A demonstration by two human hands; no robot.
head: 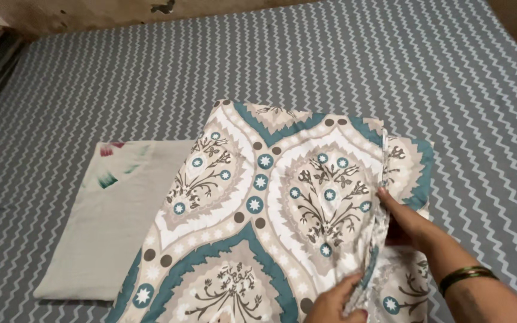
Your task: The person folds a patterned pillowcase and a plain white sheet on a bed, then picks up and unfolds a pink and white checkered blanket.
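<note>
Head view. Your right hand [405, 224] comes in from the lower right, a green-and-gold bangle [467, 276] on its wrist. Its fingers are slipped into the open edge of the patterned pillow cover [270, 203], fingertips [383, 192] showing at the seam, the rest half hidden by cloth; how tightly they close you cannot tell from here.

Your left hand [335, 302] sits at the bottom edge, thumb and fingers pinched on the same open hem lower down, cloth bunched between them.

The cover lies in front of both hands, slanting from the bottom left up toward the centre, raised and puffed in the middle. Woven cotton by the look, matte, lightly creased. Print: large ogee medallions in beige and cream, teal borders, brown dots, small teal rosettes, dark sprig motifs. The open edge runs roughly upright between your two hands, with a second patterned layer showing to the right of it.

To the left, partly tucked under the cover, a flat pale grey-green pillow [112, 221] lies rectangular and smooth, with a faded red-and-green print at its upper corner.

Everything rests on the bedsheet [354, 66], grey with fine white zigzag lines, pulled fairly flat. A worn, stained wall [121, 11] runs along the top. The cover overlaps the pillow's right side and hides it.
</note>
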